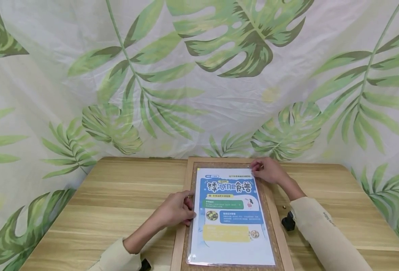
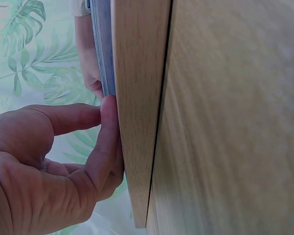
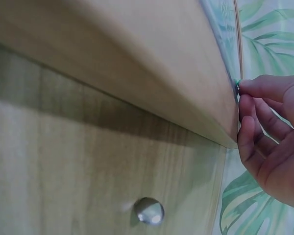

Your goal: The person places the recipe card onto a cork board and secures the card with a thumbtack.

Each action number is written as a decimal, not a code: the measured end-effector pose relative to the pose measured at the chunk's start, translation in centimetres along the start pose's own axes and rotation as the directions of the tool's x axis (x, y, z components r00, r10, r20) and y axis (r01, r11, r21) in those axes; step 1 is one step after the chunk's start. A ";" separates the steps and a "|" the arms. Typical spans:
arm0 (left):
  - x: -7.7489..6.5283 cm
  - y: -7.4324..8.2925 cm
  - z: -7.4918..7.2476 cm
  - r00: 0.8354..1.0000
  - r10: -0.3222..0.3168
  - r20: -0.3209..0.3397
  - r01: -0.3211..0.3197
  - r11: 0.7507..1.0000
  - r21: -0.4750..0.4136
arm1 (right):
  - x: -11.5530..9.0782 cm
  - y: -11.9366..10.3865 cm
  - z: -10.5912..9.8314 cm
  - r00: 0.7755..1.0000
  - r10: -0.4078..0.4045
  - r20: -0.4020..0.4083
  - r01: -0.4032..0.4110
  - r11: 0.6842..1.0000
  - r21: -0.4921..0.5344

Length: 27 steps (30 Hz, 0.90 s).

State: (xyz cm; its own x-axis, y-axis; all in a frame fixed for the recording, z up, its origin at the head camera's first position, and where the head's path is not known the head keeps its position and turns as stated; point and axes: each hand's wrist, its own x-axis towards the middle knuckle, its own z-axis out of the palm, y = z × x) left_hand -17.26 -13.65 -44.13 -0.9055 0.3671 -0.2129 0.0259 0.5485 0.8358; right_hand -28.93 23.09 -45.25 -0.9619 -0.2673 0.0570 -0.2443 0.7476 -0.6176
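A laminated poster (image 1: pixel 231 252) with blue, green and yellow panels lies on a wood-framed cork board (image 1: pixel 282 248). At the poster's left edge, my left hand (image 1: pixel 175 209) has its thumb and index fingertips pinched together, close against the frame's side bar (image 2: pixel 139 98). My right hand (image 1: pixel 268 173) is at the poster's top right corner. Its thumb and index finger pinch a small greenish pin (image 3: pixel 237 84), mostly hidden by the fingertips. A small yellow spot (image 1: pixel 198 169) shows at the poster's top left corner.
The board lies on a wood-grain table (image 1: pixel 118 195). To the right of the frame sits a small shiny round metal piece (image 3: pixel 149 211). A leaf-patterned cloth (image 1: pixel 219 113) hangs behind the table's far edge. Black devices (image 1: pixel 288 222) are strapped at both sleeves.
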 end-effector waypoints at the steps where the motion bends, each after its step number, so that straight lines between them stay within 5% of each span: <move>1: 0.0 0.0 0.0 1.000 -0.001 0.000 0.001 1.000 -0.002 | 0.0 0.0 0.0 1.000 -0.004 0.001 0.004 1.000 -0.002; 16: 0.0 -0.1 0.1 1.000 0.002 -0.004 -0.002 1.000 0.001 | 1.2 0.0 -0.1 1.000 -0.028 -0.012 0.027 0.998 -0.048; 27: 0.1 -0.1 0.1 1.000 0.001 -0.010 -0.001 1.000 0.011 | 2.0 0.8 -0.6 0.998 0.012 0.054 -0.014 0.999 0.037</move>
State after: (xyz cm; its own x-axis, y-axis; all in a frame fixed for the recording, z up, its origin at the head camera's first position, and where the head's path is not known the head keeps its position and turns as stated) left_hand -17.26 -13.59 -44.29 -0.9098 0.3600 -0.2066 0.0315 0.5561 0.8305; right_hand -31.13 23.54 -45.15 -0.9567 -0.2909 0.0075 -0.2264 0.7280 -0.6471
